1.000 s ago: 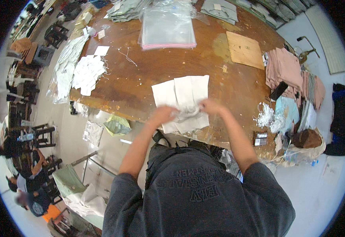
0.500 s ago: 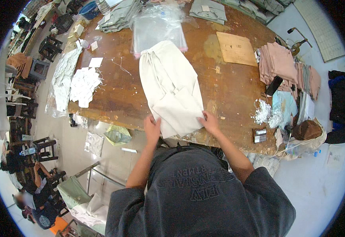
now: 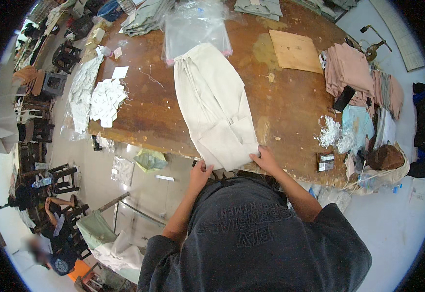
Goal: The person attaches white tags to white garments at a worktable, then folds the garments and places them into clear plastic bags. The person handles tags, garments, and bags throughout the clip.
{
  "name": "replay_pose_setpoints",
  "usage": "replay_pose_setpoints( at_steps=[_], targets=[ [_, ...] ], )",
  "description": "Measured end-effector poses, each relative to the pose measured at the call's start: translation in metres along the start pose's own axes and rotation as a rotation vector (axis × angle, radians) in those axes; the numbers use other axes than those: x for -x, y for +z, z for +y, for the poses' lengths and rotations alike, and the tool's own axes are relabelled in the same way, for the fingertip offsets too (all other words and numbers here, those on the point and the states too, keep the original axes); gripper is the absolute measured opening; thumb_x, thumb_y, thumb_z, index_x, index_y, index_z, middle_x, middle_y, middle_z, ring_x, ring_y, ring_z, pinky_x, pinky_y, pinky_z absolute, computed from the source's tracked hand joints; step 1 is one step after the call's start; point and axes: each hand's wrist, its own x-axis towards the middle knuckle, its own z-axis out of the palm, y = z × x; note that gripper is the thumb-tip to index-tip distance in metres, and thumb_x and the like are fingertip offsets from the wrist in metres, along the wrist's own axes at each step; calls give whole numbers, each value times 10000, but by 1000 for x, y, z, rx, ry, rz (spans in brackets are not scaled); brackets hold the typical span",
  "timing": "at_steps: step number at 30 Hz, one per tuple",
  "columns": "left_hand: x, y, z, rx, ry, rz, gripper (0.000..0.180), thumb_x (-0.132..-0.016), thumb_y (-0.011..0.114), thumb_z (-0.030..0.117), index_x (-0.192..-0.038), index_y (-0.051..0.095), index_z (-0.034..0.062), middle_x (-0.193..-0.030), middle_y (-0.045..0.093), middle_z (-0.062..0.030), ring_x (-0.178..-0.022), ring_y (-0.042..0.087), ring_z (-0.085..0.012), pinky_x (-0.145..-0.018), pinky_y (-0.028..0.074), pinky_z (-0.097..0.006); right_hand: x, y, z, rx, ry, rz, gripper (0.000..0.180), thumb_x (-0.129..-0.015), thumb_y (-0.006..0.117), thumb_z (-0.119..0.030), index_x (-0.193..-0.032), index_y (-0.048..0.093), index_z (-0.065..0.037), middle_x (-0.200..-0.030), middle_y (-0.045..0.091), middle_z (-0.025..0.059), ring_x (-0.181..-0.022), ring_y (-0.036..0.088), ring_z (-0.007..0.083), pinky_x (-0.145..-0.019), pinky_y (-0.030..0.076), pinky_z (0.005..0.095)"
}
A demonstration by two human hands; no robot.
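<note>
A pair of cream trousers [image 3: 212, 97] with a gathered waist lies folded lengthwise on the brown wooden table [image 3: 149, 112]. Its waist end points away from me and the near end is folded over at the table's front edge. My left hand [image 3: 201, 173] pinches the near left corner of the cloth, fingers closed. At the near right corner, my right hand [image 3: 265, 159] grips the fabric between thumb and fingers. Beyond the waist, a stack of clear plastic bags [image 3: 198, 36] lies flat, its near edge touching the trousers.
White tags [image 3: 107, 102] are heaped at left beside a bagged garment [image 3: 83, 92]. A brown envelope [image 3: 295, 51], folded pink garments [image 3: 349, 68], a black phone [image 3: 344, 98] and white strings [image 3: 328, 131] are on the right. Grey-green garments [image 3: 146, 19] sit at the back.
The trousers' near end has shifted slightly right and toward me, and its folds lie flatter. My left hand has moved right and nearer to me; my right hand has moved slightly right and nearer.
</note>
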Motion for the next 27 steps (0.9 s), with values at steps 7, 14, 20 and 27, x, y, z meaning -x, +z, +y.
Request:
replay_pose_setpoints(
  at_steps=[7, 14, 20, 27],
  targets=[
    [-33, -7, 11, -291, -15, -36, 356, -891, 650, 324, -843, 576, -22, -692, 620, -185, -627, 610, -333, -585, 458, -438, -33, -6, -15, 88, 337, -377, 413, -826, 662, -376, -984, 621, 3, -934, 652, 233, -905, 619, 417, -783, 492, 476],
    [-112, -54, 38, -307, 132, 296, 257, -885, 638, 258, -977, 629, 17, -897, 641, -179, -812, 623, -364, -686, 477, -437, -56, -31, -62, 183, 264, -1, 455, -843, 654, -363, -1147, 592, -31, -1157, 582, 198, -1049, 576, 383, -845, 475, 476],
    [-288, -56, 95, -374, 368, 406, 383, -853, 673, 290, -1146, 593, 57, -1101, 575, -190, -996, 592, -382, -818, 503, -447, -119, 4, -86, 151, 106, 116, 455, -833, 669, -273, -1212, 558, -45, -1143, 535, 172, -1021, 554, 352, -841, 469, 449],
    [-427, -56, 114, -645, 317, 261, 371, -851, 663, 239, -1189, 618, 93, -1223, 569, -137, -962, 635, -353, -823, 517, -444, -106, 34, -82, 296, 31, 128, 508, -814, 662, -233, -1279, 524, -83, -1202, 486, 132, -1048, 502, 330, -889, 416, 434]
  ],
)
